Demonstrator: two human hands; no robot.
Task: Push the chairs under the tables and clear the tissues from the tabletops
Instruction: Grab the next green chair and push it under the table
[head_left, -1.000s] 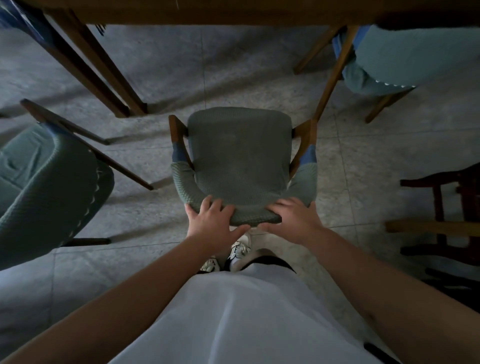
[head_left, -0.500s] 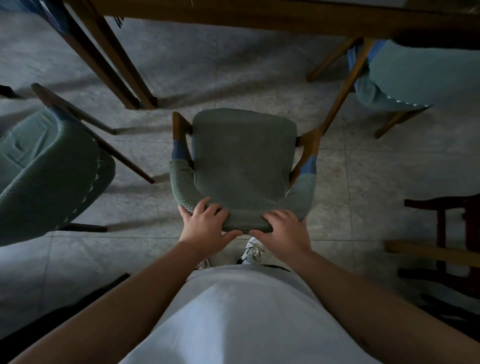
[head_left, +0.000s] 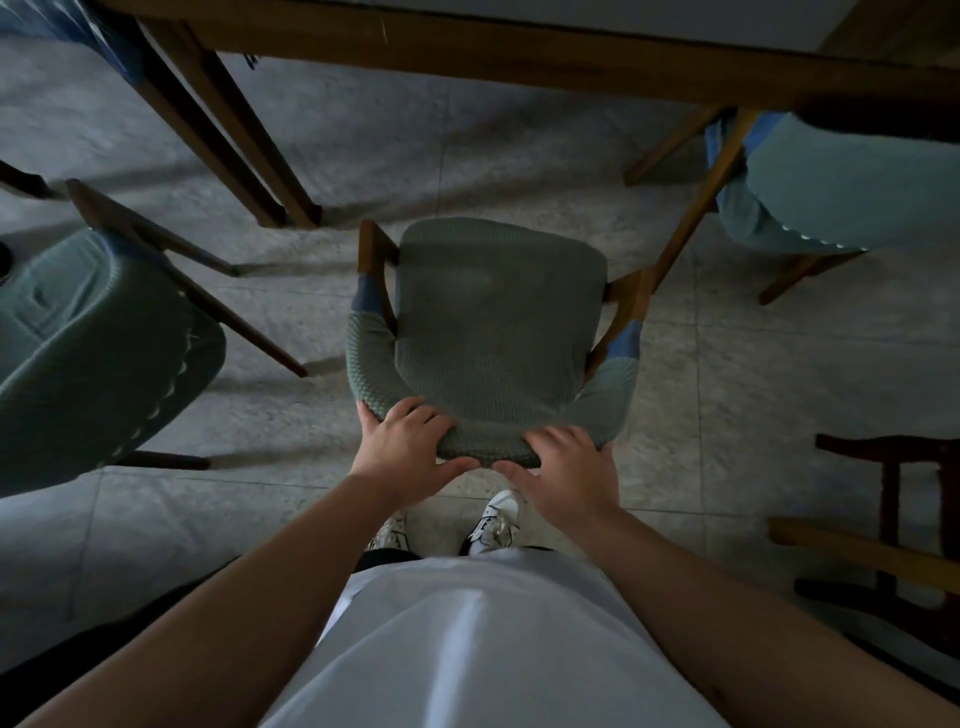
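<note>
A green-covered armchair (head_left: 493, 332) with wooden arms stands on the floor right in front of me, its seat facing a wooden table (head_left: 519, 57) whose edge runs along the top of the view. My left hand (head_left: 402, 441) grips the left part of the curved backrest. On the right part of the same backrest my right hand (head_left: 563, 462) is clasped, thumb underneath. The chair's front sits just short of the table edge. No tissues are visible.
A second green chair (head_left: 98, 353) stands tilted at the left. A teal chair (head_left: 841, 187) sits under the table at the right. Dark table legs (head_left: 234, 150) slope down left of the chair. A dark wooden stool or frame (head_left: 904, 519) is at the right edge.
The chair has slid forward toward the table with both hands on its backrest, and I have stepped after it; more of the table edge shows at the top.
</note>
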